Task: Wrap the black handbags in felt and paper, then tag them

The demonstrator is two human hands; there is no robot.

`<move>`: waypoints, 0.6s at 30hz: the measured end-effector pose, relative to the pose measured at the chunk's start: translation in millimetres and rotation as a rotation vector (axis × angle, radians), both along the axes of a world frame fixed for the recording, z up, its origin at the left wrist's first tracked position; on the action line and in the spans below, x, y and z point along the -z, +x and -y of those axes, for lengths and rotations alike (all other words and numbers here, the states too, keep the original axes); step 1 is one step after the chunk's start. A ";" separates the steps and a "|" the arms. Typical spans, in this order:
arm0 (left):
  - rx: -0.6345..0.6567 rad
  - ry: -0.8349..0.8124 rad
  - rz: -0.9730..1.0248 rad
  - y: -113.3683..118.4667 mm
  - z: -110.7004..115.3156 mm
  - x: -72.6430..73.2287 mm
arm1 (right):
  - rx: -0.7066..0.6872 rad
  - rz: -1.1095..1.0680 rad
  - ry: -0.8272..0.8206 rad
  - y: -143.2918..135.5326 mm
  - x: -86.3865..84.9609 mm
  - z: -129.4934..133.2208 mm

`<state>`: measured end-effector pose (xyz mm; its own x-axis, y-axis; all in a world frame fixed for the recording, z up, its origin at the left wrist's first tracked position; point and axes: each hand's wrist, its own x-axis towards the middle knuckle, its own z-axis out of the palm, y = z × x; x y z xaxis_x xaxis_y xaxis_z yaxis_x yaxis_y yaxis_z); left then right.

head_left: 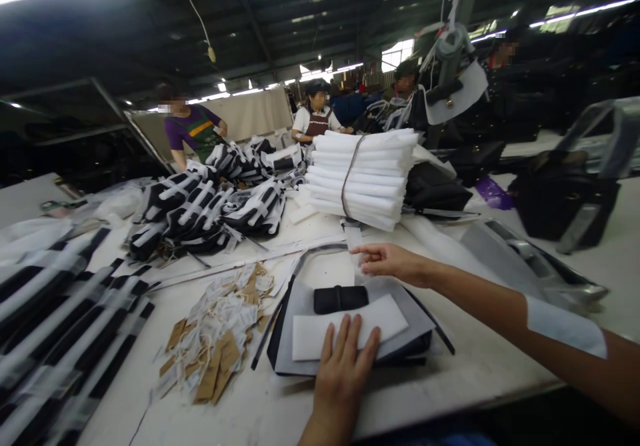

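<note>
In front of me a black bag lies flat, with a grey-white sheet over its face and a dark strap around it. On it rest a small black rolled pouch and a white padding sheet. My left hand presses the padding with its fingers spread. Beyond the pouch, my right hand has its fingertips on a narrow white strip, apparently pinching it; the thumb is hard to make out.
Left of the bag lies a heap of tags with strings. A tied stack of white sheets stands behind it. Wrapped black-and-white pieces pile up at the left. A black bag stands right. Several people are across the table.
</note>
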<state>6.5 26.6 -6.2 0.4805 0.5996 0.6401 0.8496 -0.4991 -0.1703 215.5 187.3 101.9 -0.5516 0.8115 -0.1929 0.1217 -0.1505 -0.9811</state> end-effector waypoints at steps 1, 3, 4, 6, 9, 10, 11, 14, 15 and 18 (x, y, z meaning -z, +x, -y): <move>-0.001 0.006 0.001 -0.2 -0.4 0.7 | -0.006 -0.025 0.008 2.2 -1.2 3.3; -0.003 0.004 -0.004 -0.4 -0.8 1.4 | -0.004 -0.061 0.039 6.1 -5.4 10.1; -0.004 -0.003 -0.009 -0.3 -0.9 1.2 | 0.011 -0.064 0.069 7.9 -8.6 14.2; -0.004 -0.008 -0.004 0.0 -0.7 -0.3 | 0.063 -0.010 0.166 11.6 -16.2 25.8; -0.007 -0.011 0.008 0.9 -0.9 -3.2 | 0.111 0.180 0.364 19.0 -24.7 51.3; -0.010 -0.014 0.004 1.1 -1.3 -4.0 | 0.106 0.241 0.425 22.1 -25.1 60.7; -0.013 -0.023 -0.010 1.3 -1.9 -4.6 | 0.095 0.290 0.476 25.4 -23.9 70.0; -0.019 -0.057 -0.054 2.0 -4.6 -6.0 | 0.034 0.328 0.618 35.3 -11.4 92.6; -0.019 -0.062 -0.056 2.4 -5.7 -6.5 | 0.016 0.322 0.677 38.4 -5.1 97.9; -0.024 -0.082 -0.050 3.7 -8.7 -9.0 | -0.026 0.333 0.908 46.2 16.3 108.2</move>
